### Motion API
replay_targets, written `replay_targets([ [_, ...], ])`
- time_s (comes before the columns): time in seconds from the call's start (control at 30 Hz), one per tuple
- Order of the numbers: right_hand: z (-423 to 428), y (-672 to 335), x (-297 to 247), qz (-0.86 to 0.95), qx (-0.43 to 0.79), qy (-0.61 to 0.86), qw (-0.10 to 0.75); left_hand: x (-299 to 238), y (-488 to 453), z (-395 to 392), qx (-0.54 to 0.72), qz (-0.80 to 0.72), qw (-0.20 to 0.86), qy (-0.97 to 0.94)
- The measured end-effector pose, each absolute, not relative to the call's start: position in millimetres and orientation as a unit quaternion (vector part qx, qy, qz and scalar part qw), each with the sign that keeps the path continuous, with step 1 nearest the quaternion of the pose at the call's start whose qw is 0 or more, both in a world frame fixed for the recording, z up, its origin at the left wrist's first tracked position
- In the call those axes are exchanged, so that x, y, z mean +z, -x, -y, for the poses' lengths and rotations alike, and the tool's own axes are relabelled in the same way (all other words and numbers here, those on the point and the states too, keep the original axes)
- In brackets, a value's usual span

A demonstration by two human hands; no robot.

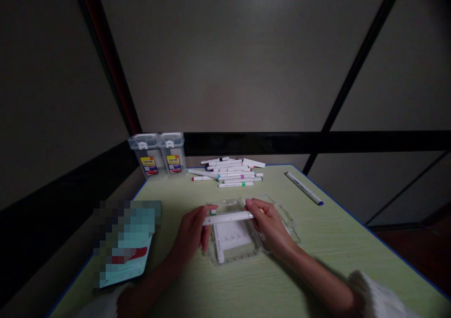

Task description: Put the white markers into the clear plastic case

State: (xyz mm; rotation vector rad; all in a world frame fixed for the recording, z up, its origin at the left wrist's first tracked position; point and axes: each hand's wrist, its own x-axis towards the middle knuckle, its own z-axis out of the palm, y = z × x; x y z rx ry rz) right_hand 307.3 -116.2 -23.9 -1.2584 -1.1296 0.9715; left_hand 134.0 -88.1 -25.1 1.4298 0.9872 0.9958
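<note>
Between my two hands a white marker is held level above a clear plastic case. My left hand grips its left end, and my right hand has its fingers closed around the other end, hiding most of the tip there. The case lies opened flat on the table, with a white insert inside its left half. Along that half's left side lies another white marker, with a bit of green near its far end.
At the table's back lies a loose pile of white markers with coloured caps. Two lidded clear boxes stand back left. A blue-capped marker lies at right. A partly blurred, teal-screened device lies at left. A wall rises behind.
</note>
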Motion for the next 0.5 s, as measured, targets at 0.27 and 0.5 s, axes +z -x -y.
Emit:
replay_targets([
  [0.27,118.4,-306.2,-22.2,0.489,0.41,0.536,0.553,-25.9,-133.8,87.0,0.463,-0.403,0.514,-0.599],
  [0.5,117.3,-306.5,-23.5,0.465,0.433,0.529,0.562,-22.4,-134.4,89.4,0.47,-0.394,0.508,-0.605],
])
